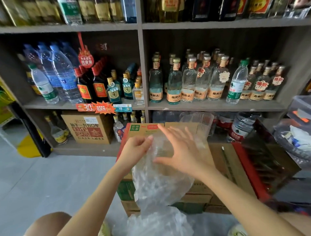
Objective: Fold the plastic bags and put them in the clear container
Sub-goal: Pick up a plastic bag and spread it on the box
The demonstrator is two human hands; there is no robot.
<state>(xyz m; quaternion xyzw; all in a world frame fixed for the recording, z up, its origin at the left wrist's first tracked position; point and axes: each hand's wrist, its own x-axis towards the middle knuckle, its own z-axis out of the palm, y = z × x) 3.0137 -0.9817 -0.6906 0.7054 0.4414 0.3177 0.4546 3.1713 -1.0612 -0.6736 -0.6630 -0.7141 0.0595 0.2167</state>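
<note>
A crinkled clear plastic bag [158, 181] lies over the top of a brown cardboard box [221, 161] and hangs down its front. My left hand [136, 148] pinches the bag's upper left edge. With fingers spread and straight, my right hand [180, 150] hovers over or presses the bag's upper part. More clear plastic [153, 227] is heaped at the bottom between my knees. A clear container [304, 111] with a lid stands at the right edge, partly cut off. Another clear plastic piece [199, 120] rises behind the box.
Grey shelves [143, 106] packed with bottles stand directly behind the box. A dark bag of rubbish [300, 144] sits at the right. Stacked cartons [200, 201] are under the box, and a printed carton [88, 127] is on the lowest shelf. Grey floor [47, 183] spreads to the left.
</note>
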